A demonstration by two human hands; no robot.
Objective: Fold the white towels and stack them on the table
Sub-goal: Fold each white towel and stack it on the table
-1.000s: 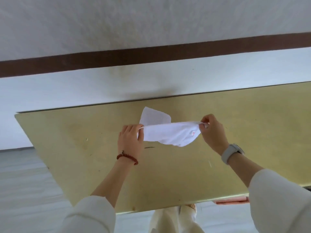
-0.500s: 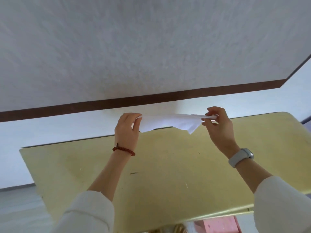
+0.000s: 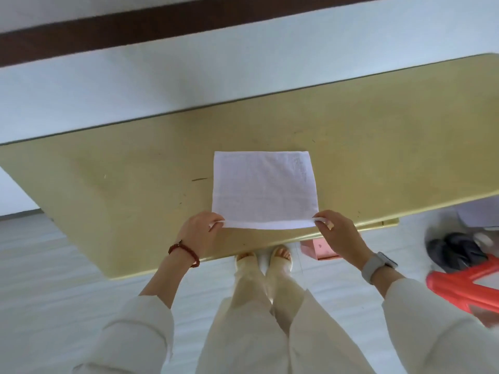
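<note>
Lowered from mid-air, the white towel [image 3: 264, 188] now lies flat on the yellow table [image 3: 135, 168], soft and light, left hand [image 3: 199, 233] and right hand [image 3: 339, 234] pinching its near corners.

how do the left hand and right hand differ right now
The left hand wears a red bead bracelet at the wrist; the right hand wears a grey watch. The left hand pinches the near left corner of the white towel; the right hand pinches the near right corner. Both hold that near edge just off the yellow table, with the rest of the towel lying flat.
</note>
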